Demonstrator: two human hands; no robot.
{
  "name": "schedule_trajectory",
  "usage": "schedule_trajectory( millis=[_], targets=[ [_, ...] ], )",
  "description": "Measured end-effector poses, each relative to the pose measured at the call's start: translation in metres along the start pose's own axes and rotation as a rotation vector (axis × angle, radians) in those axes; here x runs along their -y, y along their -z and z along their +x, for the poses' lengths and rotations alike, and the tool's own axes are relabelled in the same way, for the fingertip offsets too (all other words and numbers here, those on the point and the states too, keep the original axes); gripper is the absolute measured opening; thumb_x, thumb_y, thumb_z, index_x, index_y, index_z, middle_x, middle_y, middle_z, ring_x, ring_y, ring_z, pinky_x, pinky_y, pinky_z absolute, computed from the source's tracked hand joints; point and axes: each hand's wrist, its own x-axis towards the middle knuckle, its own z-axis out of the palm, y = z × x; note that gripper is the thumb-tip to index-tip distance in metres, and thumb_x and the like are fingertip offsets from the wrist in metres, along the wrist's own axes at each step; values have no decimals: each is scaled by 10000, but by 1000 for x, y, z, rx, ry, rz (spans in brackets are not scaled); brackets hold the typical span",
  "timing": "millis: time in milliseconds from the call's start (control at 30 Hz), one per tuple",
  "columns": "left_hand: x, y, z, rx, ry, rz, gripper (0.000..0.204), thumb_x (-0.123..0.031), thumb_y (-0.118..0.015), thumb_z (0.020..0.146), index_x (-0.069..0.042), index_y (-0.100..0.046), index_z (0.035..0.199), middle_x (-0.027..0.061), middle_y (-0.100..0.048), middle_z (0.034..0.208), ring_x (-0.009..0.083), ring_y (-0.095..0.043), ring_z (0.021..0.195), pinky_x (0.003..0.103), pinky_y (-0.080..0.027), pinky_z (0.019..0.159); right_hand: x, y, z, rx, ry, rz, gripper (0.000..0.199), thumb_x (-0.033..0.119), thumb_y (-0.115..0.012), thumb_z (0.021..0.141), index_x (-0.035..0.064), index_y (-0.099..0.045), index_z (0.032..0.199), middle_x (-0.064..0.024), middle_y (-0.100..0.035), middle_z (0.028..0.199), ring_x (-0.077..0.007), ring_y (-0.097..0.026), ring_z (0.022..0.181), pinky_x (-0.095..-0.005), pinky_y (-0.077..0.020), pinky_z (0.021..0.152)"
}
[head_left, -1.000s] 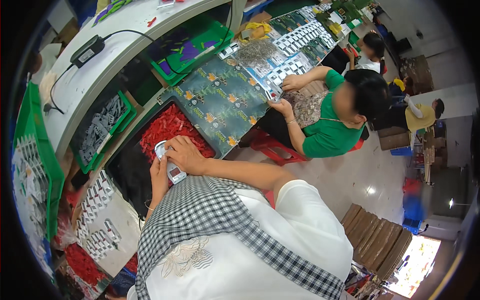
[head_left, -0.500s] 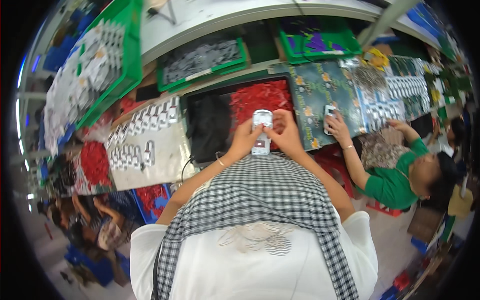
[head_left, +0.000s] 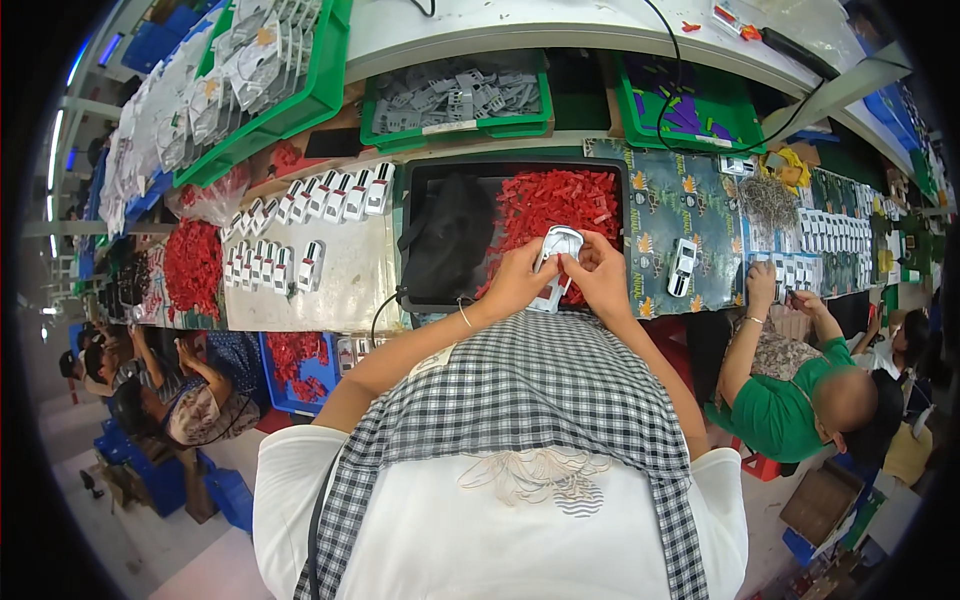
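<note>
Both my hands hold a small white toy car body (head_left: 557, 246) over a black tray (head_left: 430, 180). My left hand (head_left: 518, 283) grips its left side and my right hand (head_left: 600, 278) pinches its right side, fingers closed on it. A heap of small red plastic parts (head_left: 560, 200) fills the right half of the tray right behind my hands. A black bag-like thing (head_left: 445, 240) lies in the tray's left half. My forearms reach up from a checked apron at the lower edge.
Rows of finished white toy cars (head_left: 310, 225) stand on a board to the left. Green crates (head_left: 455, 100) of grey parts sit behind. One white car (head_left: 682, 266) lies on a patterned mat at the right, where a person in green (head_left: 790, 400) works. Another person (head_left: 190, 400) sits lower left.
The view has swung so the tray and my hands now sit at the upper centre. My hands stay together on the white car body.
</note>
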Motion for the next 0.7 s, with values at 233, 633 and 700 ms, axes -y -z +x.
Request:
schedule_trajectory(
  millis=[233,633,700],
  targets=[
    [-2,3,-1,21,-2,-43,207,-137,-563,860,15,-587,999,140,-620,716,196,-597,607,329,-453,556,-3,-5,1,-73,-8,39,345,81,-681,753,-36,-566,1057,-72,-639,784,-102,-591,675,-238,-477,613],
    [7,8,-2,83,44,7,235,-131,-556,870,4,-568,1062,61,-636,829,94,-607,728,267,-503,607,-10,-12,7,-38,-6,-12,298,83,-676,748,-34,-562,996,-56,-616,737,-89,-559,625,-237,-444,564],
    [8,7,-3,54,48,-99,221,-137,-563,854,13,-568,1017,99,-624,771,138,-617,687,297,-487,583,-11,-14,7,-29,0,-35,292,84,-676,753,-31,-562,996,-54,-614,733,-90,-558,621,-238,-442,561]
  ],
)
